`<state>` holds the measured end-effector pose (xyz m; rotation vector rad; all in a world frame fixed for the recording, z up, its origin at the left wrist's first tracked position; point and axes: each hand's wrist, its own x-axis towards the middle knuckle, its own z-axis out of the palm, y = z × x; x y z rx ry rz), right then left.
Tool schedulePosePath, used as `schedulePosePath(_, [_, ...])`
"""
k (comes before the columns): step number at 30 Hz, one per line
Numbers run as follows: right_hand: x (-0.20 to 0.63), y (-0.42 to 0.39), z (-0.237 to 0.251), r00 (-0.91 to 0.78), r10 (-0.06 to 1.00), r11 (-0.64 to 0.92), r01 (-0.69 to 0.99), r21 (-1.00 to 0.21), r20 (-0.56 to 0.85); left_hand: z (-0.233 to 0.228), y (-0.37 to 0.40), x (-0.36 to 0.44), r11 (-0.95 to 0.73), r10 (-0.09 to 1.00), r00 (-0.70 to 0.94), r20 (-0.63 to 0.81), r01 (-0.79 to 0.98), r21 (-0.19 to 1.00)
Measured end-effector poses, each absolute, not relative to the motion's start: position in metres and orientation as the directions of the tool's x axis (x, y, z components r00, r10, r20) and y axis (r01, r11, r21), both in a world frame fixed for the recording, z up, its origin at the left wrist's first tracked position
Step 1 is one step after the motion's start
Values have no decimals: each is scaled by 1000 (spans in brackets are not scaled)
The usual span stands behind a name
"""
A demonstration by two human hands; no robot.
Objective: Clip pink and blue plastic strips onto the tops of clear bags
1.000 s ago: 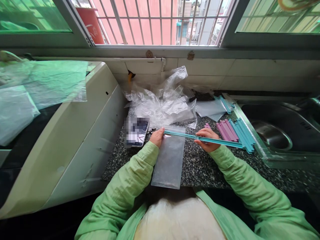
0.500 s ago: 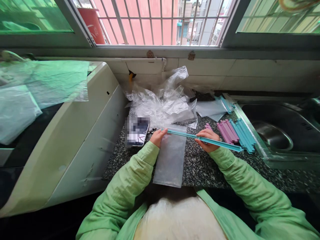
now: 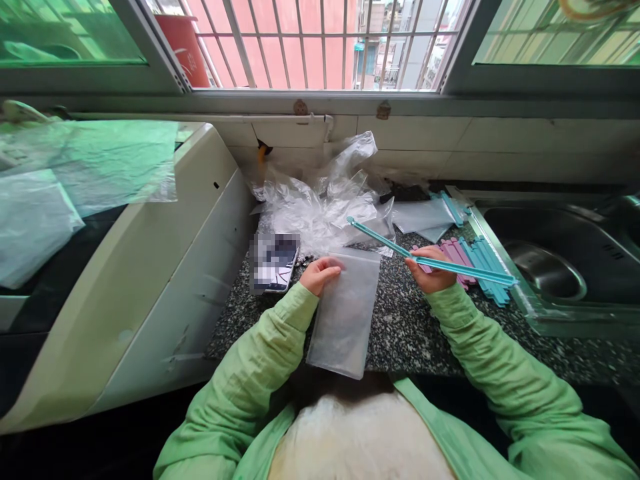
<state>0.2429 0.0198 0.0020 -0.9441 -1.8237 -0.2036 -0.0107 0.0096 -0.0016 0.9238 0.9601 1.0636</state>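
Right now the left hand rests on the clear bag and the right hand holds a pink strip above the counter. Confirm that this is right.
Not quite. In the head view the strip in the right hand is teal, not pink; the pink strips lie on the counter. The left hand does rest on the clear bag.

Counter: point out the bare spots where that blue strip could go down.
Bare granite counter lies between the clear bag and the sink rim, below the right hand. Crowded: crumpled plastic behind, strip pile beside the sink.
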Motion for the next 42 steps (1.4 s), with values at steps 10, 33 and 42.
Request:
schedulePosePath(10, [222,10,-2,-313,533,773,558,-301,786,5,5,-9,231,952,261,-159,-276,933])
schedulePosePath(33, [218,0,0,-360,592,782,472,-406,721,-2,6,0,379,925,148,-350,-391,839])
schedulePosePath(42, [223,4,3,-403,602,770,522,-366,690,-1,7,2,377,926,133,-353,-387,842])
